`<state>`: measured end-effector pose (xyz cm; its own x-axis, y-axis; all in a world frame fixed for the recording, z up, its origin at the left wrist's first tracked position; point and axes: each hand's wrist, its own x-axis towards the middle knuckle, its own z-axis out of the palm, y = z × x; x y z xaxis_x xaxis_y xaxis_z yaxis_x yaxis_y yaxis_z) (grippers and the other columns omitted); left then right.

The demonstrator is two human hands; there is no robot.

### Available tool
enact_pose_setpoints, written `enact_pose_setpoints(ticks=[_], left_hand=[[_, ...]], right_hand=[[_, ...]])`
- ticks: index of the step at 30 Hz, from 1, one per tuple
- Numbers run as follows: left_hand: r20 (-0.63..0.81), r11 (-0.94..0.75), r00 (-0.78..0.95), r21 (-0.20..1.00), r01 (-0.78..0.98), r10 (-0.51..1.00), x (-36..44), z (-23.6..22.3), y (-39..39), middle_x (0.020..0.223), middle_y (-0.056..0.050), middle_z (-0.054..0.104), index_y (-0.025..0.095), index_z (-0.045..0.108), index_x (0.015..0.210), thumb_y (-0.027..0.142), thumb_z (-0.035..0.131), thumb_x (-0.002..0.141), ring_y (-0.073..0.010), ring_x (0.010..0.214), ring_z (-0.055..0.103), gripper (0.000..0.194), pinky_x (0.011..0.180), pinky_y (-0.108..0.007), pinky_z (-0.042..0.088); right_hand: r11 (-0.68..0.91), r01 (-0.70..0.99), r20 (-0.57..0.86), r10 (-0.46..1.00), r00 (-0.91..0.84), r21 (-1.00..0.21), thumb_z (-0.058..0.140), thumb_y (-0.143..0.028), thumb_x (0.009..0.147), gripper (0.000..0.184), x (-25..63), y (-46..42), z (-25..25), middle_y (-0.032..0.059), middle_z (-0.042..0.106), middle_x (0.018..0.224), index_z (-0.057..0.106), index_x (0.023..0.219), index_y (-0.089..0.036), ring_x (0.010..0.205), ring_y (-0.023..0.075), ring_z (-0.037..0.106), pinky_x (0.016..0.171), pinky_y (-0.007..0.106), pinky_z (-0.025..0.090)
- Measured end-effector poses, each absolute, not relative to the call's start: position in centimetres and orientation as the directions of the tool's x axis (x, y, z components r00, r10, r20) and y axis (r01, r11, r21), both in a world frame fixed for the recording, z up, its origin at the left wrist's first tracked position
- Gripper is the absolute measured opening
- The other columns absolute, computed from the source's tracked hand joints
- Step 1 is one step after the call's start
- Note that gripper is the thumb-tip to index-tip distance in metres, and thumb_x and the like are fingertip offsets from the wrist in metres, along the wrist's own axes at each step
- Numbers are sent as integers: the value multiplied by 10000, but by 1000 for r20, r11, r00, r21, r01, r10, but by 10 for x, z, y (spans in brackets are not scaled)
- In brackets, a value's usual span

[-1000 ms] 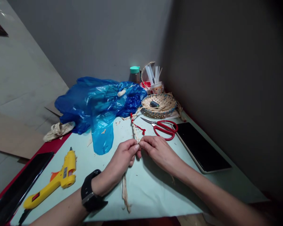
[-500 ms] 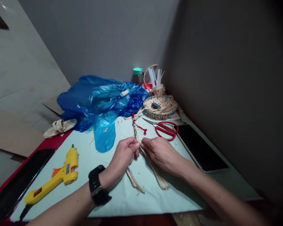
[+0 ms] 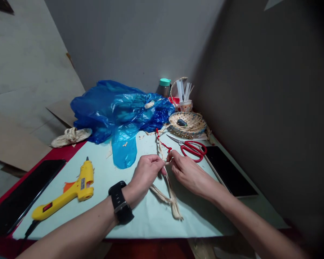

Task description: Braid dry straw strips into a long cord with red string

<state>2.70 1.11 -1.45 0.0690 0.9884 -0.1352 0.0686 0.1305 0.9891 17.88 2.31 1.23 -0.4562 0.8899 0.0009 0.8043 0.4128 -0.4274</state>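
A pale braided cord of dry fibre (image 3: 160, 145) runs toward me over the light green sheet, its far end tied with red yarn (image 3: 166, 146). My left hand (image 3: 150, 166), with a black watch on the wrist, is closed in a pinch on the braid. Just right of it, my right hand (image 3: 182, 167) is closed on a fibre strand (image 3: 167, 163) that stretches between the two hands. Loose fibre strands (image 3: 174, 205) hang from under my hands toward the near side. Fingertips partly hide the spot where the strands cross.
Red-handled scissors (image 3: 193, 150) and a black-screened tablet (image 3: 230, 172) lie at right. A yellow glue gun (image 3: 67, 194) and dark flat panel (image 3: 24, 194) are at left. Behind are a blue plastic bag (image 3: 116, 108), woven basket (image 3: 189, 124), cup of glue sticks (image 3: 186, 105) and jar (image 3: 164, 87).
My right hand has moved slightly away from my left, drawing a strand out between them. The loose ends below now cross. The whole view has shifted a little.
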Motion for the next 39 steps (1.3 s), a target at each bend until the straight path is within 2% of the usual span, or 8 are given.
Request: enact_pose_setpoints(ticks=[5,12,18,22,26,30,35,39], left_hand=[[-144,139,44,985,104,989,29,-16,10,359,57,399,156,622,565,229,515,722,-60,372,250,202,437,-228,168],[-123,122,48,992,23,991,31,-14,6,425,55,450,160,505,499,223,529,703,-54,398,319,215,431,-214,198],[-137,143,87,987,-74,987,27,-13,6,495,64,405,142,555,585,287,547,716,-49,442,271,195,434,-214,167],[-184,207,155,967,-147,971,22,-13,9,489,63,413,135,571,618,254,581,701,-41,430,291,146,430,-201,169],[-221,261,200,945,-200,955,19,-9,10,571,15,559,116,610,682,166,632,654,-22,429,337,62,424,-181,180],[-206,258,245,944,-206,947,16,-5,10,731,-74,670,100,616,760,168,621,686,-15,432,331,101,417,-175,155],[-189,244,256,949,-202,948,15,-2,9,586,3,572,105,593,709,133,607,657,-16,420,315,61,422,-181,159],[-183,222,229,962,-157,956,18,3,5,524,64,449,101,587,717,111,592,653,-14,421,288,65,428,-179,170]], right_hand=[[368,902,49,929,-367,-227,418,-143,858,105,170,13,19,56,641,687,517,886,-164,585,164,539,516,266,211],[343,937,401,851,-339,64,519,-129,835,93,149,-19,8,61,625,681,549,756,-168,677,202,564,557,303,235],[353,925,451,809,-377,140,497,-23,799,147,133,-27,-2,63,607,642,569,766,-146,648,197,545,589,309,291],[392,920,347,861,-371,12,482,-64,820,163,135,-32,4,78,647,747,603,907,-130,715,214,573,607,306,332],[517,804,165,856,-490,-295,492,-208,873,175,162,-30,25,67,684,876,640,958,-171,779,196,604,685,282,392],[401,755,253,916,-313,-518,426,-305,918,267,188,-6,33,92,669,998,638,1006,-169,883,202,596,767,295,404],[318,556,20,880,-475,-768,332,-339,942,331,176,21,11,34,605,742,584,838,-151,640,139,530,591,242,379],[297,549,24,893,-449,-782,342,-348,937,331,164,24,-2,11,542,685,542,753,-158,603,119,462,554,225,318]])
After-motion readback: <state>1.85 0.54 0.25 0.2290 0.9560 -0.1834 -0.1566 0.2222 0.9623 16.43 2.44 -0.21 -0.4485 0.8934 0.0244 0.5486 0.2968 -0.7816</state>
